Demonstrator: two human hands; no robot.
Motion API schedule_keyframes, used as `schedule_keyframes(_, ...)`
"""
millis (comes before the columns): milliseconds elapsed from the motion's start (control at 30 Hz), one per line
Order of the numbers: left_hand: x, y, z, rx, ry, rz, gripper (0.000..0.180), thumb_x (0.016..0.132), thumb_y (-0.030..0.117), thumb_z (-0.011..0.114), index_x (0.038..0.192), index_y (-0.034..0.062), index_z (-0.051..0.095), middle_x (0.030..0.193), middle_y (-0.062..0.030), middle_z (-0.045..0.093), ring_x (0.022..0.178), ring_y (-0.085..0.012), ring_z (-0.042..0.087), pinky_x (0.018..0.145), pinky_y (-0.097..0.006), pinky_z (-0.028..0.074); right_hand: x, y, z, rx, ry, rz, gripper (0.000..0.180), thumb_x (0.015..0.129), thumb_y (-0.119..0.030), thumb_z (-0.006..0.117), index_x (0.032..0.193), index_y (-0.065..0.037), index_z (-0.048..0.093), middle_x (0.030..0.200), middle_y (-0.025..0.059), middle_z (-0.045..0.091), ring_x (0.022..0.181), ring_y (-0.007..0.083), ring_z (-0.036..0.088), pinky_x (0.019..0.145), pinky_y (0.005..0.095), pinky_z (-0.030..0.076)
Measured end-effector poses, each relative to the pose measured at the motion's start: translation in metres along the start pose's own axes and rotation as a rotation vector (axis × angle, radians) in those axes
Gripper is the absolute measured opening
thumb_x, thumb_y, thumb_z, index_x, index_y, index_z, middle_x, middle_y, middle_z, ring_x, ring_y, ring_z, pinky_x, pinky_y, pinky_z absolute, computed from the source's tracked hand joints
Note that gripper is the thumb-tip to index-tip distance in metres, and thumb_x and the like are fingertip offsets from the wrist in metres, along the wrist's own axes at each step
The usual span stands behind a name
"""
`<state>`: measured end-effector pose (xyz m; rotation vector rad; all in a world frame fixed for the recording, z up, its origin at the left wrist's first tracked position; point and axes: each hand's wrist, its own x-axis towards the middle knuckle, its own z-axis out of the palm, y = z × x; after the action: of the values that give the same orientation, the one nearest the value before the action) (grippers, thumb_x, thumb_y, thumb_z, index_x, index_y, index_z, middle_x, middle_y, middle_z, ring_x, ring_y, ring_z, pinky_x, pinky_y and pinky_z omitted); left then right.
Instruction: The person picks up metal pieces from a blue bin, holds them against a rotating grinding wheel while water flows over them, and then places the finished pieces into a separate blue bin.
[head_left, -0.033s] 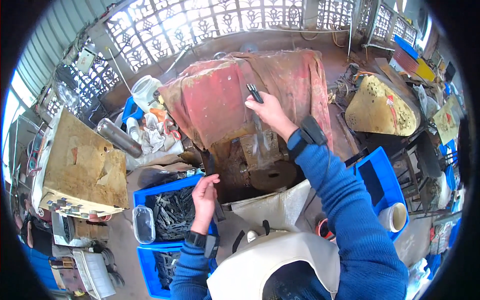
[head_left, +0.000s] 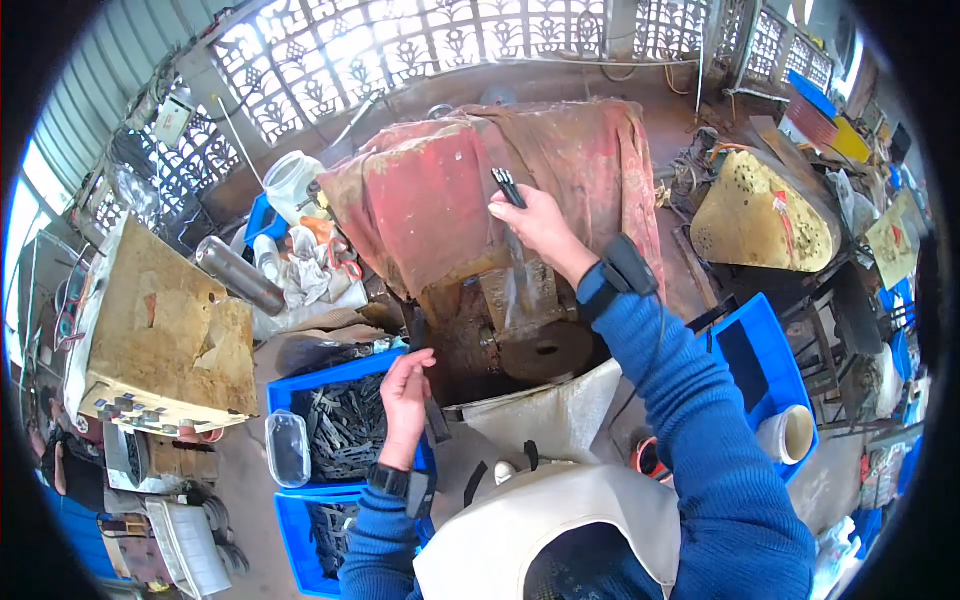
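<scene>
Biggest thing around was a grubby red cloth (head_left: 440,190) draped over some bulky bit of kit, its front edge hanging above a grimy recess. Next came the white apron (head_left: 540,510) on the person. Off to the left sat a blue crate (head_left: 325,372), loaded with a messy heap of flat dark strips (head_left: 340,425), and a second blue crate (head_left: 290,550) butted up near its lower edge. Down in the recess, toward its front edge, was a round brown disc (head_left: 545,370) with a hole in the middle. The right hand (head_left: 540,225) was up in front of the cloth, thumb and fingers pinched together. The left hand (head_left: 405,400) hung by the crate's right edge, fingers half curled; couldn't tell if the tips met. A clear plastic tray (head_left: 288,450) straddled the crate's left edge. Smallest were the slim black pieces (head_left: 512,190), bunched in that right-hand pinch, ends poking out past the fingers.
</scene>
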<state>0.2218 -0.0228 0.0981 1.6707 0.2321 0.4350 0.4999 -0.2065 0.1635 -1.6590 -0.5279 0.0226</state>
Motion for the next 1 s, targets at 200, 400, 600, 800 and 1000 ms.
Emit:
schedule_keyframes(200, -0.007, 0.037, -0.007, -0.097, 0.038, -0.046, 0.022, 0.097, 0.004, 0.048, 0.107, 0.0063, 0.068, 0.095, 0.0005, 0.066, 0.056, -0.0026, 0.043, 0.050, -0.018, 0.034, -0.050, -0.078, -0.005, 0.299, -0.268, 0.265, 0.025, 0.095, -0.029, 0.060, 0.107, -0.007, 0.057, 0.070, -0.0057, 0.047, 0.053, 0.0016, 0.036, 0.046, 0.0184, 0.027)
schedule_keyframes(400, -0.010, 0.052, 0.004, -0.134, 0.025, -0.031, 0.022, 0.098, 0.004, 0.049, 0.108, 0.0062, 0.068, 0.097, -0.0004, 0.066, 0.057, -0.0034, 0.045, 0.051, -0.018, 0.036, -0.077, -0.092, -0.007, 0.427, -0.363, 0.270, 0.025, 0.098, -0.025, 0.055, 0.114, -0.006, 0.055, 0.075, -0.0041, 0.049, 0.054, 0.0023, 0.037, 0.046, 0.0184, 0.029)
schedule_keyframes(600, -0.015, 0.048, 0.009, -0.141, 0.019, -0.017, 0.022, 0.097, 0.004, 0.048, 0.108, 0.0046, 0.067, 0.096, -0.0022, 0.068, 0.057, -0.0045, 0.045, 0.051, -0.020, 0.036, -0.081, -0.098, -0.010, 0.415, -0.360, 0.200, 0.028, 0.098, -0.022, 0.054, 0.120, -0.004, 0.055, 0.079, -0.0009, 0.057, 0.055, 0.0027, 0.041, 0.048, 0.0181, 0.032)
schedule_keyframes(800, -0.019, 0.041, 0.008, -0.156, 0.040, -0.036, 0.022, 0.096, 0.005, 0.049, 0.108, 0.0041, 0.068, 0.096, -0.0035, 0.069, 0.057, -0.0047, 0.045, 0.051, -0.020, 0.036, -0.079, -0.093, -0.014, 0.373, -0.326, 0.183, 0.028, 0.098, -0.021, 0.055, 0.120, -0.004, 0.056, 0.082, 0.0008, 0.061, 0.056, 0.0029, 0.043, 0.049, 0.0183, 0.035)
schedule_keyframes(1000, -0.022, 0.030, 0.004, -0.124, 0.073, -0.076, 0.021, 0.097, 0.005, 0.049, 0.107, 0.0045, 0.068, 0.093, -0.0009, 0.068, 0.057, -0.0036, 0.046, 0.051, -0.019, 0.036, -0.042, -0.058, -0.010, -0.324, -0.036, -0.020, 0.030, 0.091, -0.028, 0.063, 0.111, -0.006, 0.063, 0.078, 0.0077, 0.064, 0.062, 0.0143, 0.058, 0.055, 0.0303, 0.047)
